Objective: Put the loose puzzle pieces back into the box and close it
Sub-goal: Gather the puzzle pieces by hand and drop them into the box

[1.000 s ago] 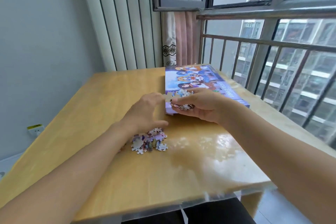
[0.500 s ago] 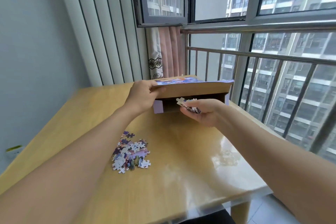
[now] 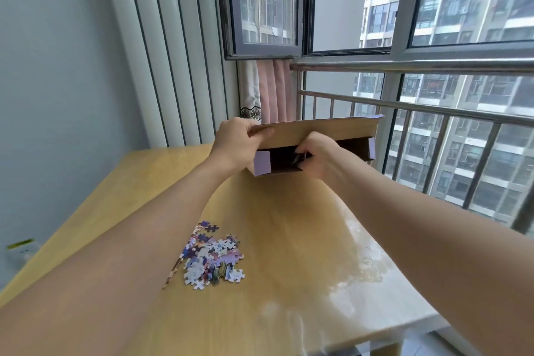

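**Cardboard box held open at the far bench edge**

The flat purple-and-brown cardboard puzzle box (image 3: 315,147) is propped open: its flap is pinched by the left hand (image 3: 235,143), while the curled right hand (image 3: 316,154) is pushed into the opening, its contents hidden. A heap of glossy interlocking puzzle pieces (image 3: 212,257) lies on the smooth yellow wooden bench (image 3: 289,283).

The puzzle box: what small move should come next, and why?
Probably release the pieces inside: the right hand is at the open end of the puzzle box, whose flap the left hand lifts. Then fetch the loose pile from the table.
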Motion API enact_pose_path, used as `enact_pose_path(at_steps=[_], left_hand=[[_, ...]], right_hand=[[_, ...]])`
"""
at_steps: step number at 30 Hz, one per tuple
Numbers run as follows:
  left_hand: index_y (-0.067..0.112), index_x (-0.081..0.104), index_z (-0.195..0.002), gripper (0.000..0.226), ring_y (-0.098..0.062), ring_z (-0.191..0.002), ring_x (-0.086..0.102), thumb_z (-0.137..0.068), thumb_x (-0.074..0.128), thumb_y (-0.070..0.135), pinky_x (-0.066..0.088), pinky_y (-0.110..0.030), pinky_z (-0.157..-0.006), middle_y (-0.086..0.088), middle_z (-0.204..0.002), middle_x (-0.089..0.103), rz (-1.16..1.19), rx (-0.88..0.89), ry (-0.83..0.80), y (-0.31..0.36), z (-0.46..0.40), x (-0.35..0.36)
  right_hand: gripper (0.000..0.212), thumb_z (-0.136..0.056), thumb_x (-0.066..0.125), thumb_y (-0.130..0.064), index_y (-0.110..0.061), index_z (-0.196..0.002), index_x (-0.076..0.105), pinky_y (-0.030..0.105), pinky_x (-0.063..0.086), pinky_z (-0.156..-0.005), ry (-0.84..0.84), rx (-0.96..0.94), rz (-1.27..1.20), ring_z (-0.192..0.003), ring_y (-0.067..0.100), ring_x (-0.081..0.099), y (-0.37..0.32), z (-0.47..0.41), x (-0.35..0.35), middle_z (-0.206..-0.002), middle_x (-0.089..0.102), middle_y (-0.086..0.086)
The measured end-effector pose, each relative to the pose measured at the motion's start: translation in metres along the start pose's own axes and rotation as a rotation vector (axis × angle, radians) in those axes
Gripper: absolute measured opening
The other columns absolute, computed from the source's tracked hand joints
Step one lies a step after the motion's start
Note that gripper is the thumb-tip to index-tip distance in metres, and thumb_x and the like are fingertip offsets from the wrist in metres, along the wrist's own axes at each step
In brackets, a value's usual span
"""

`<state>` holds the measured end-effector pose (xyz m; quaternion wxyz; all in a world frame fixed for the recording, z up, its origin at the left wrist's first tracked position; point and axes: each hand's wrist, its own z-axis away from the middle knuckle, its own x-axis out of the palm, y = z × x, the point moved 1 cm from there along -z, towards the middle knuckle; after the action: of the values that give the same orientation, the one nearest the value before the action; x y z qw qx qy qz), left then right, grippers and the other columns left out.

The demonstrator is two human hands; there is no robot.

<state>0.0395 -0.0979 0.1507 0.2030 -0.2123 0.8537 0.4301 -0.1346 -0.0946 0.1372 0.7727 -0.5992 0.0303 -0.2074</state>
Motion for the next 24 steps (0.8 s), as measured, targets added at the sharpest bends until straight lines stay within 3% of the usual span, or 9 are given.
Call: enact_pose_path(at_steps=[3, 6, 7, 12, 17, 19, 20, 22, 24], left_hand=[[0.018, 0.077, -0.084, 0.022, -0.014, -0.059, 0.047, -0.095, 0.067, 0.033, 0.056, -0.043, -0.075, 0.008, -0.056, 0.052, 0.025, -0.007, 0.019, 0.001, -0.005, -0.005], [0.021, 0.080, -0.096, 0.017, -0.009, -0.066, 0.055, -0.095, 0.068, 0.033, 0.058, -0.043, -0.082, 0.014, -0.065, 0.063, 0.051, -0.015, 0.048, 0.001, -0.006, -0.010], [0.022, 0.080, -0.101, 0.017, -0.008, -0.071, 0.060, -0.095, 0.068, 0.033, 0.058, -0.042, -0.084, 0.016, -0.073, 0.067, 0.064, -0.020, 0.055, 0.001, -0.005, -0.011], [0.022, 0.079, -0.102, 0.018, 0.002, -0.067, 0.056, -0.094, 0.068, 0.035, 0.053, -0.028, -0.075, 0.016, -0.081, 0.071, 0.095, -0.009, 0.103, 0.006, -0.006, -0.014], [0.020, 0.077, -0.101, 0.017, -0.002, -0.074, 0.058, -0.096, 0.066, 0.033, 0.040, -0.011, -0.065, 0.017, -0.076, 0.066, 0.094, -0.010, 0.129, 0.010, -0.009, -0.016], [0.017, 0.076, -0.109, 0.022, -0.009, -0.090, 0.063, -0.096, 0.066, 0.032, 0.046, -0.012, -0.075, 0.010, -0.092, 0.071, 0.160, -0.035, 0.168, 0.014, -0.009, -0.019], [0.016, 0.075, -0.110, 0.023, -0.010, -0.094, 0.065, -0.095, 0.067, 0.031, 0.051, -0.016, -0.081, 0.009, -0.097, 0.073, 0.222, -0.058, 0.192, 0.017, -0.010, -0.020], [0.017, 0.076, -0.104, 0.020, -0.011, -0.093, 0.068, -0.094, 0.068, 0.032, 0.057, -0.028, -0.084, 0.007, -0.097, 0.075, 0.315, -0.094, 0.278, 0.022, -0.014, -0.023], [0.020, 0.073, -0.100, 0.017, -0.008, -0.089, 0.067, -0.095, 0.067, 0.035, 0.055, -0.027, -0.078, 0.007, -0.095, 0.074, 0.330, -0.085, 0.345, 0.025, -0.018, -0.028]], right_hand=[[0.014, -0.088, 0.049, 0.015, 0.004, -0.082, 0.054, 0.040, 0.047, -0.106, -0.034, -0.076, 0.061, -0.119, 0.046, 0.051, -0.003, 0.003, -0.004, -0.121, 0.053, 0.031], [0.009, -0.091, 0.047, 0.015, 0.021, -0.096, 0.052, 0.044, 0.033, -0.109, -0.127, -0.017, 0.160, -0.128, 0.055, 0.037, -0.012, 0.001, -0.012, -0.117, 0.047, 0.044], [0.023, -0.090, 0.046, 0.017, 0.029, -0.109, 0.048, 0.046, 0.033, -0.113, -0.140, -0.040, 0.168, -0.127, 0.057, 0.037, -0.010, 0.001, -0.017, -0.121, 0.045, 0.046], [0.045, -0.081, 0.046, 0.019, 0.005, -0.123, 0.056, 0.039, 0.050, -0.105, -0.274, -0.237, 0.324, -0.113, 0.028, 0.061, -0.008, -0.002, -0.032, -0.129, 0.057, 0.019], [0.047, -0.081, 0.080, -0.025, -0.021, -0.126, 0.067, 0.028, 0.050, -0.087, -0.215, -0.863, 1.371, -0.107, 0.018, 0.061, -0.016, 0.020, -0.042, -0.118, 0.065, -0.004], [0.020, -0.089, 0.073, -0.027, -0.022, -0.108, 0.071, 0.029, 0.051, -0.075, -0.105, -1.044, 1.603, -0.102, 0.024, 0.064, -0.014, 0.023, -0.040, -0.106, 0.067, -0.002], [0.003, -0.094, 0.066, -0.024, -0.022, -0.094, 0.069, 0.030, 0.050, -0.066, -0.036, -1.130, 1.638, -0.094, 0.027, 0.066, -0.016, 0.025, -0.039, -0.096, 0.067, -0.002], [0.015, -0.097, 0.059, -0.021, -0.018, -0.085, 0.068, 0.036, 0.052, -0.063, 0.103, -1.322, 1.521, -0.084, 0.031, 0.067, -0.025, 0.018, -0.036, -0.089, 0.070, 0.001], [0.015, -0.096, 0.062, -0.020, -0.014, -0.089, 0.073, 0.037, 0.053, -0.068, 0.172, -1.478, 1.294, -0.083, 0.029, 0.069, -0.039, 0.018, -0.035, -0.090, 0.074, 0.004]])
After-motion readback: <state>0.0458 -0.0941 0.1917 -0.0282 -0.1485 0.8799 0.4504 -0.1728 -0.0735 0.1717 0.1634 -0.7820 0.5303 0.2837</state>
